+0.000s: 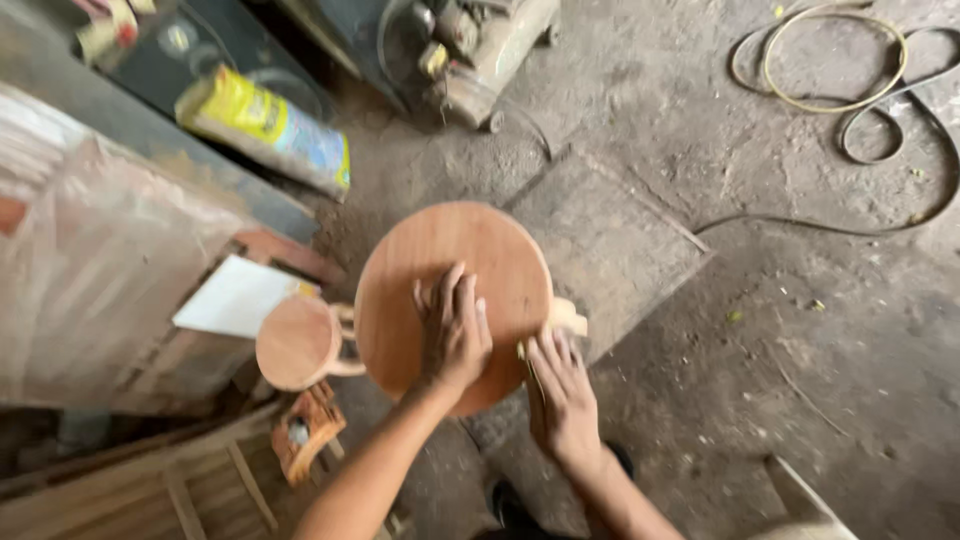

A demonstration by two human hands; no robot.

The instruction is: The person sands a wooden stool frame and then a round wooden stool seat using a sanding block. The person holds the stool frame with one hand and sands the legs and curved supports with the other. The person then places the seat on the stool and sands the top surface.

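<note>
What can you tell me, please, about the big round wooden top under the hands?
The round top is a smooth, reddish-brown wooden disc, seen from above, its grain faint and its edge clean. It looks like the seat of a stool: a pale wooden leg pokes out beneath its right edge. The left hand lies flat on it, fingers spread; the right hand is at its lower right rim. It stands over a dusty concrete floor, beside a smaller round stool.
</note>
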